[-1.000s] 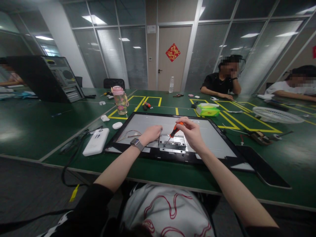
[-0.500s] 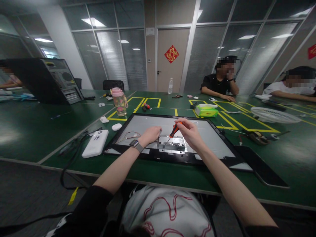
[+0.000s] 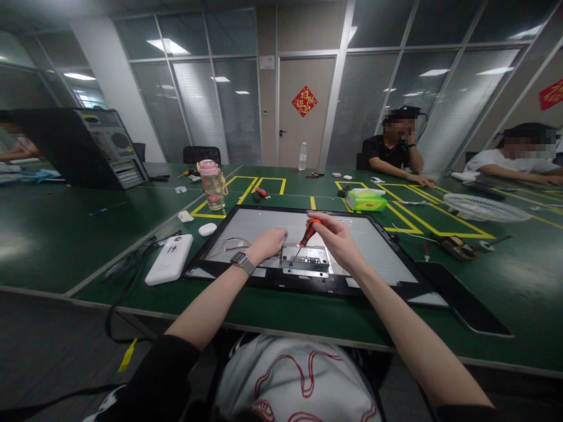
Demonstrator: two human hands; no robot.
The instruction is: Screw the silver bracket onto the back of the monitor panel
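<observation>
A large flat screen panel (image 3: 378, 246) with a black frame lies on the green table in front of me. Near its front edge is a metal bracket (image 3: 312, 264). My right hand (image 3: 336, 237) is closed round the top of a red and black screwdriver (image 3: 308, 233), whose shaft slants down to the bracket's left part. My left hand (image 3: 270, 243), with a watch on the wrist, rests at the bracket's upper left corner. Its fingers are curled together; what they hold, if anything, is hidden. A thin cable (image 3: 226, 246) runs along the panel left of that hand.
Left of the panel lie a white power bank (image 3: 169, 259) and a white case (image 3: 207, 229). A pink-lidded bottle (image 3: 213, 187), a green tissue pack (image 3: 366, 200) and a black slab (image 3: 466, 299) surround it. A computer case (image 3: 79, 146) stands far left. Two people sit at right.
The camera view has shifted slightly. My right hand has shifted a little on the screwdriver's handle, its tip still at the bracket. My left hand stays in place.
</observation>
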